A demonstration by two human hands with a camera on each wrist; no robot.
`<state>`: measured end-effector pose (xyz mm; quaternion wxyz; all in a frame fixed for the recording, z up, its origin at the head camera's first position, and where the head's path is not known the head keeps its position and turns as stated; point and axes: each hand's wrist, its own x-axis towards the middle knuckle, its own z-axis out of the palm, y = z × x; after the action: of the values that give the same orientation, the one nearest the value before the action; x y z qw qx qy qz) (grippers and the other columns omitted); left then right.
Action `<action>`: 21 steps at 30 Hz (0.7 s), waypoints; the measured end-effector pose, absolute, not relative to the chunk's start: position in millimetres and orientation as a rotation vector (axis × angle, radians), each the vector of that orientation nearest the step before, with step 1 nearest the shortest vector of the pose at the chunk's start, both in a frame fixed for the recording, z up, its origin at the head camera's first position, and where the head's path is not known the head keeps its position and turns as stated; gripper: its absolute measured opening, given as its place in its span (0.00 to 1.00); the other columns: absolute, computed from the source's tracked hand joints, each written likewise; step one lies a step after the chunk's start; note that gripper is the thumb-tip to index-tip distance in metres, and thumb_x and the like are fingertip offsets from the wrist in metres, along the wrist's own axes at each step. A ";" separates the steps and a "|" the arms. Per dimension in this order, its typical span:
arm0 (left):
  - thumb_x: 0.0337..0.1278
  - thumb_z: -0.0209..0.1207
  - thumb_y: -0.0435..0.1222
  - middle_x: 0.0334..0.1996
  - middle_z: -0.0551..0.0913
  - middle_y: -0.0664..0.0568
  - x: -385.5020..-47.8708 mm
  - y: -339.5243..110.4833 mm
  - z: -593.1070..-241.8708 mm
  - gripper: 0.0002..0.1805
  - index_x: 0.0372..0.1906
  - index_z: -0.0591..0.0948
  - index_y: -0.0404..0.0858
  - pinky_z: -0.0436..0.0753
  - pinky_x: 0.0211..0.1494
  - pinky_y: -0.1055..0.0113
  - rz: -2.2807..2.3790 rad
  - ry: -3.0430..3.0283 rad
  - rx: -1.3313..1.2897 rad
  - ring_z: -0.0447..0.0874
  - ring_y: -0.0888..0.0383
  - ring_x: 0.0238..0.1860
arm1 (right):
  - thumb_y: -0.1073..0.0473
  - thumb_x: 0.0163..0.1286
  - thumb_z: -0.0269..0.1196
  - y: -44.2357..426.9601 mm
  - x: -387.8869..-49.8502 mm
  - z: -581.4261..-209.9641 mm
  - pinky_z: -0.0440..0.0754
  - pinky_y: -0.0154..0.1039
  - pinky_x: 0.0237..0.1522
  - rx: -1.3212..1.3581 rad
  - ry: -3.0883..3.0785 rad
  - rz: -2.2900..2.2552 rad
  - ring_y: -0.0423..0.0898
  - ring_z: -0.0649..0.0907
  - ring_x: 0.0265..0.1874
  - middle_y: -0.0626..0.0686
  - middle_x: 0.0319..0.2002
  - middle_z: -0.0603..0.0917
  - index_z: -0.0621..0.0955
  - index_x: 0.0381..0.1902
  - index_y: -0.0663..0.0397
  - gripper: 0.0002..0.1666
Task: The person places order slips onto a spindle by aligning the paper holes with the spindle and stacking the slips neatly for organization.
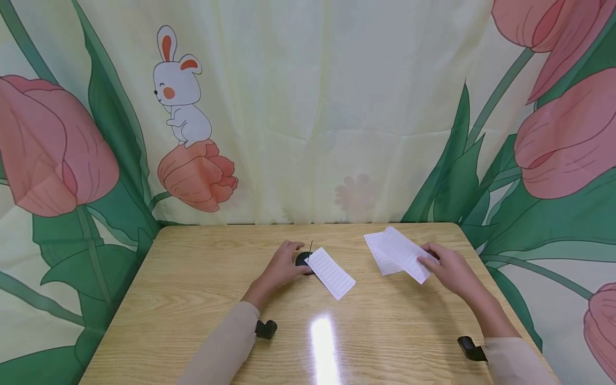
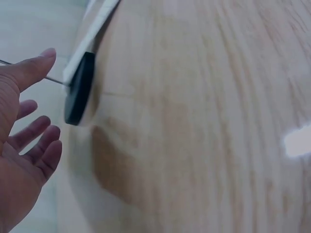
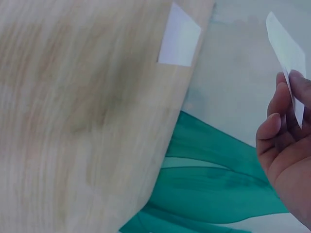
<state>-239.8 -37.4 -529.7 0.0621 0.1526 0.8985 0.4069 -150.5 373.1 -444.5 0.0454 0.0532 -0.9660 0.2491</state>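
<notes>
A receipt spike stands near the middle of the table, with a round black base (image 1: 301,260) and a thin upright rod (image 1: 310,247). One lined white paper slip (image 1: 332,274) is on the spike, reaching down and to the right across the base. My left hand (image 1: 283,265) is beside the base, fingers loosely spread around its left side; the left wrist view shows the thumb by the rod, with no clear grip. Between thumb and fingers my right hand (image 1: 451,271) pinches another paper slip (image 1: 409,255), raised above the table. Below and behind it lies a lined slip (image 1: 378,250), partly hidden.
The light wooden table (image 1: 192,278) ends at a back edge against a curtain (image 1: 289,107) printed with tulips and a rabbit. A bright reflection shines on the tabletop in front. Black wrist mounts (image 1: 266,329) sit at both cuffs.
</notes>
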 end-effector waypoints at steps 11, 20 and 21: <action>0.57 0.75 0.41 0.64 0.75 0.45 -236.9 -41.9 -498.8 0.37 0.71 0.75 0.40 0.82 0.55 0.52 1.251 2.781 0.535 0.79 0.44 0.56 | 0.60 0.74 0.66 352.0 -162.1 -427.6 0.81 0.40 0.37 0.246 -2.923 0.779 0.47 0.81 0.34 0.58 0.42 0.88 0.83 0.52 0.61 0.13; 0.60 0.73 0.40 0.62 0.77 0.44 -235.6 -41.8 -478.7 0.32 0.68 0.77 0.40 0.83 0.55 0.51 1.322 2.820 0.643 0.80 0.41 0.55 | 0.61 0.74 0.66 333.0 -170.7 -424.3 0.82 0.43 0.38 0.300 -2.913 0.809 0.47 0.81 0.34 0.59 0.43 0.88 0.83 0.51 0.62 0.12; 0.60 0.73 0.40 0.61 0.78 0.44 -235.5 -41.3 -476.8 0.31 0.68 0.77 0.40 0.83 0.54 0.52 1.327 2.829 0.658 0.81 0.42 0.54 | 0.61 0.74 0.66 331.1 -171.6 -424.2 0.82 0.43 0.38 0.308 -2.909 0.806 0.47 0.81 0.33 0.59 0.43 0.88 0.83 0.51 0.62 0.12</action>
<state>-235.5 -41.3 -476.8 -0.0257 0.2059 0.8856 0.4156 -171.6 331.1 -424.2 0.0538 0.1014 -0.9573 0.2653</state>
